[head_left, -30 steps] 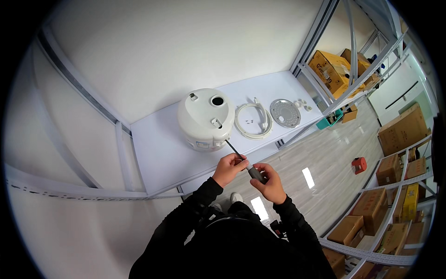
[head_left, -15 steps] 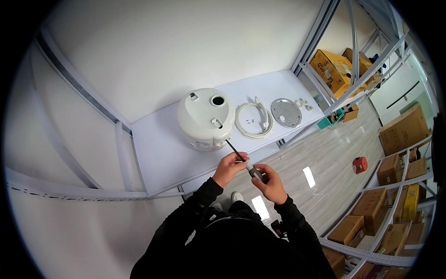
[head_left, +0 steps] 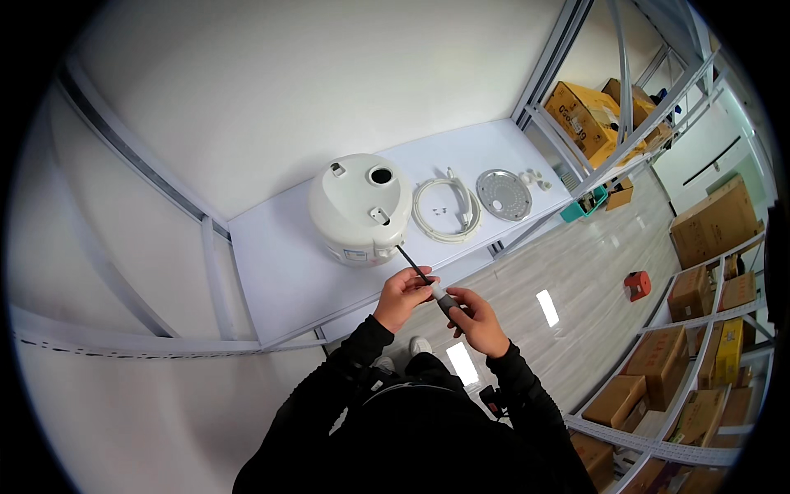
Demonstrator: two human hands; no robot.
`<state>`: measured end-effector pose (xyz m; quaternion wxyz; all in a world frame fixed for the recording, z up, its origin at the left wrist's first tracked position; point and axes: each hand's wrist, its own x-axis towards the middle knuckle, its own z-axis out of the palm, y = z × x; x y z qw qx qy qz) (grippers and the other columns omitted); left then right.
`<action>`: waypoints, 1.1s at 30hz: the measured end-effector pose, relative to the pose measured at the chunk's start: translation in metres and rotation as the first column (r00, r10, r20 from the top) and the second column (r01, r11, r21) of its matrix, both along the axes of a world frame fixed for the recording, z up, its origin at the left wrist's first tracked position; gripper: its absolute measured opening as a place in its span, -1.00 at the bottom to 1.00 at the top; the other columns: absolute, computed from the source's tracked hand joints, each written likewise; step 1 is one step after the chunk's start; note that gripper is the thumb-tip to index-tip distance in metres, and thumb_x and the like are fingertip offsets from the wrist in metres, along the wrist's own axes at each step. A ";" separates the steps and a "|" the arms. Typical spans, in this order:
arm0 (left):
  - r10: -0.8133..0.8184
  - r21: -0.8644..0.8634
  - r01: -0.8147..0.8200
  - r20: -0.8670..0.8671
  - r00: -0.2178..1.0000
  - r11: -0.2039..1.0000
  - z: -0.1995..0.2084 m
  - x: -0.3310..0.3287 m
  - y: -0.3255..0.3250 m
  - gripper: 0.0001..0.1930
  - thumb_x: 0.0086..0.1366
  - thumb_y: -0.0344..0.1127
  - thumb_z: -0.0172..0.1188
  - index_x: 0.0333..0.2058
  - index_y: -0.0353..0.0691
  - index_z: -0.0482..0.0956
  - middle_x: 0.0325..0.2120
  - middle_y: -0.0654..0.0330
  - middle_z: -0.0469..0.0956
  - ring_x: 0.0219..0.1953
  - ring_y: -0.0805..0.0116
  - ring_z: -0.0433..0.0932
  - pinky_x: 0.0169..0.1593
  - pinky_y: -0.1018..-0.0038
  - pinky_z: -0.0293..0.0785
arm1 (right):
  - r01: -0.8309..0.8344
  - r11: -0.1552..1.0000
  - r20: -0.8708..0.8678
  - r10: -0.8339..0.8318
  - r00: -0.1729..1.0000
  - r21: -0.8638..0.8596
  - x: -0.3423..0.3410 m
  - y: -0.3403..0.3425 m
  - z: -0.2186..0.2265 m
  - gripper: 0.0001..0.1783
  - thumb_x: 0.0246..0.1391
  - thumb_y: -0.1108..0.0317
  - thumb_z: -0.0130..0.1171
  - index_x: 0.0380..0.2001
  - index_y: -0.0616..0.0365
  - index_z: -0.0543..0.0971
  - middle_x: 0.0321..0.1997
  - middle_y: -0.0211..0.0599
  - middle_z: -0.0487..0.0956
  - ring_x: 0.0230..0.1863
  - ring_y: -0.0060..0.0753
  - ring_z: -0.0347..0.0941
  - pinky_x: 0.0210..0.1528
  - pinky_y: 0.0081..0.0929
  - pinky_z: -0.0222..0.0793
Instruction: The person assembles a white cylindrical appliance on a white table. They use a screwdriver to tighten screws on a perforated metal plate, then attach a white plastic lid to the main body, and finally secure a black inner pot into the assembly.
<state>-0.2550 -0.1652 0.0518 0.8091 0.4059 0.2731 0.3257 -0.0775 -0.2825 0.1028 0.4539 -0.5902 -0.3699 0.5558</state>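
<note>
A screwdriver [head_left: 448, 305] with a grey handle and a long dark shaft is held between my hands, slanting up and left. My right hand [head_left: 485, 329] is closed round its handle. Higher up, my left hand [head_left: 397, 300] pinches it around the light collar and lower shaft. The tip meets the lower front edge of a white, rounded appliance housing [head_left: 350, 198], like a rice cooker's; whether it sits in a screw is too small to tell. That housing stands on a white table [head_left: 288, 288] and has a round dark hole and smaller openings on top.
Right of the housing lie a white ring [head_left: 421, 224] with a hose-like part, several tiny screws inside it, a perforated metal disc [head_left: 504, 195] and small white pieces [head_left: 539, 179]. Shelves with cardboard boxes [head_left: 658, 362] line the right. A red object [head_left: 637, 285] is on the floor.
My right fingers have shifted their grip round the screwdriver's handle. The left hand still pinches near the collar, and the tip stays at the housing's edge. The whole view has moved slightly.
</note>
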 end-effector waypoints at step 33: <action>0.101 -0.095 -0.105 -0.042 0.994 0.990 -0.010 0.006 0.012 -0.62 0.48 -0.22 0.19 0.13 -0.33 0.47 -0.15 0.14 0.64 -0.14 0.43 0.62 -0.01 0.45 0.56 | 0.030 0.977 0.318 -0.097 0.943 0.210 0.001 -0.006 -0.018 -0.49 0.05 0.50 0.36 0.12 0.19 0.53 -0.11 -0.37 0.55 -0.22 -0.52 0.41 -0.10 -0.49 0.41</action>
